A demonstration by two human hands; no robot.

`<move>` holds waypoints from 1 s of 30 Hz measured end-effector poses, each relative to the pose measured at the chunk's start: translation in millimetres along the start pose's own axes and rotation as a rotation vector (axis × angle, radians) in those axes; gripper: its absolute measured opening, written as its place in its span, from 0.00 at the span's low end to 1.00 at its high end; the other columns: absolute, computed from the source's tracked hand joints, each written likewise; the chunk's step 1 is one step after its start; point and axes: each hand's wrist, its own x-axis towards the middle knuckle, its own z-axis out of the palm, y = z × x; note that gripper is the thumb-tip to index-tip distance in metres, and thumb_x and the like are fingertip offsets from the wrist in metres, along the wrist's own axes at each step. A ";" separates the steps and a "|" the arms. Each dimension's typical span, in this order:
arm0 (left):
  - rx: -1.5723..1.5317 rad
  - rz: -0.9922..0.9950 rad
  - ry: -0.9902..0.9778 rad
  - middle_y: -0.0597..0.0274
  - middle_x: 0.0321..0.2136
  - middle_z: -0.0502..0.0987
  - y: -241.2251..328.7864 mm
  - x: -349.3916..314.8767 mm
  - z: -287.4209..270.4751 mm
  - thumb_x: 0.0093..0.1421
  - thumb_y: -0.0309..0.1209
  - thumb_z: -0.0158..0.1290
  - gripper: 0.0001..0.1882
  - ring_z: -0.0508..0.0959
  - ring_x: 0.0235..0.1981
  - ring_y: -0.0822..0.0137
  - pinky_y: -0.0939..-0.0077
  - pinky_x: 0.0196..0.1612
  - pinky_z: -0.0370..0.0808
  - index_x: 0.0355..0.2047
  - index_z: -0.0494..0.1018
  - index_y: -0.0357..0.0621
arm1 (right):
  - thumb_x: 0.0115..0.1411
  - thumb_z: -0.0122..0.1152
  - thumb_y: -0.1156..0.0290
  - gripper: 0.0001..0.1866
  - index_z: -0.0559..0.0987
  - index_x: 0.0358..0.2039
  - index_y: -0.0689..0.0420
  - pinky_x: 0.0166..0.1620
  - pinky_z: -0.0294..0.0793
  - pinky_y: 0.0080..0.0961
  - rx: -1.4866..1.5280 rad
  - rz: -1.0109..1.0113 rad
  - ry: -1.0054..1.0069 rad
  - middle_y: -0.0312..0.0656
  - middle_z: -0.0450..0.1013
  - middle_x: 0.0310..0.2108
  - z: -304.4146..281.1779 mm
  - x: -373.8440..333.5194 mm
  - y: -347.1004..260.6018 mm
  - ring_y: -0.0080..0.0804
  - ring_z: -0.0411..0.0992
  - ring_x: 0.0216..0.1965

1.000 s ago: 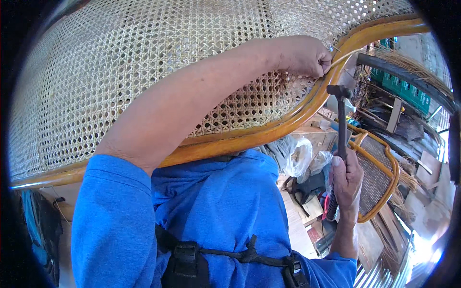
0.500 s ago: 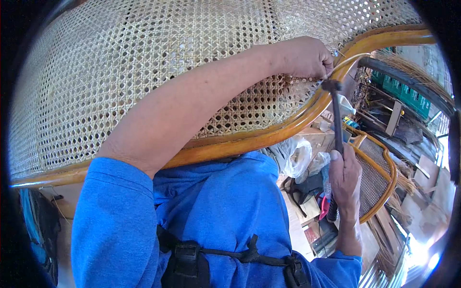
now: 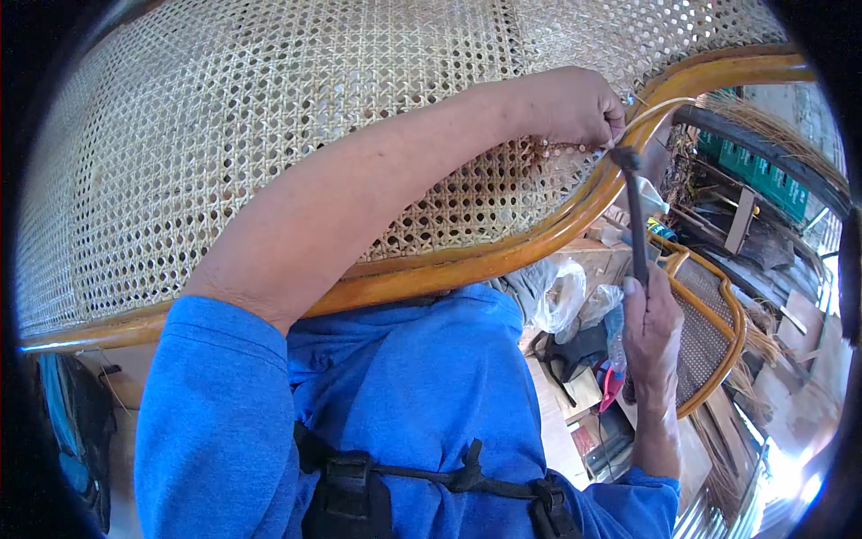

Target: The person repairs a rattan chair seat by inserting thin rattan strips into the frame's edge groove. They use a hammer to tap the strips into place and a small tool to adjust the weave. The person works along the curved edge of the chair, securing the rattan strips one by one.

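A pale woven cane panel [image 3: 314, 99] spreads before me, edged by a curved, varnished wooden frame [image 3: 503, 258]. My left arm reaches across the panel. At the frame's inner edge my left hand [image 3: 584, 106] is closed, thumb and fingers pinched on a thin, light cane strip [image 3: 672, 105] whose loose end arcs over the frame. Whether a nail is also in the pinch is hidden. My right hand [image 3: 653, 323] grips the dark handle of a hammer [image 3: 638, 225]. The hammer's head is close by the left fingertips, over the frame.
Below the frame on the right lie clear plastic bags [image 3: 564, 296], a pink-handled tool [image 3: 611, 388] and a smaller cane-panelled frame [image 3: 705, 355]. Farther right are a green crate [image 3: 763, 180], wood scraps and bundled fibres. A dark bag [image 3: 85, 440] hangs at the lower left.
The hammer and my right hand have shifted slightly to the right. My left hand stays pinched at the same spot on the frame.
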 end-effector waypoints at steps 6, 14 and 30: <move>-0.082 -0.025 -0.003 0.70 0.14 0.71 5.9 -3.7 -1.2 0.51 0.29 0.54 0.06 0.68 0.17 0.78 0.81 0.22 0.65 0.25 0.76 0.40 | 0.62 0.48 0.68 0.15 0.69 0.46 0.62 0.33 0.71 0.33 0.068 -0.099 0.042 0.53 0.70 0.27 -4.4 -7.8 -3.3 0.45 0.73 0.29; -0.085 -0.069 -0.033 0.69 0.15 0.71 4.6 0.0 -3.3 0.52 0.30 0.54 0.06 0.69 0.17 0.79 0.82 0.22 0.66 0.25 0.76 0.41 | 0.63 0.46 0.65 0.16 0.69 0.47 0.63 0.35 0.71 0.35 0.028 0.022 -0.017 0.54 0.71 0.29 0.3 0.6 -1.0 0.50 0.73 0.31; -0.002 -0.068 -0.008 0.68 0.17 0.73 10.3 -7.6 4.9 0.51 0.30 0.53 0.06 0.70 0.19 0.78 0.80 0.25 0.67 0.26 0.75 0.41 | 0.63 0.47 0.64 0.14 0.70 0.39 0.63 0.23 0.65 0.30 0.336 0.089 0.203 0.44 0.64 0.17 54.6 -32.7 37.3 0.35 0.67 0.18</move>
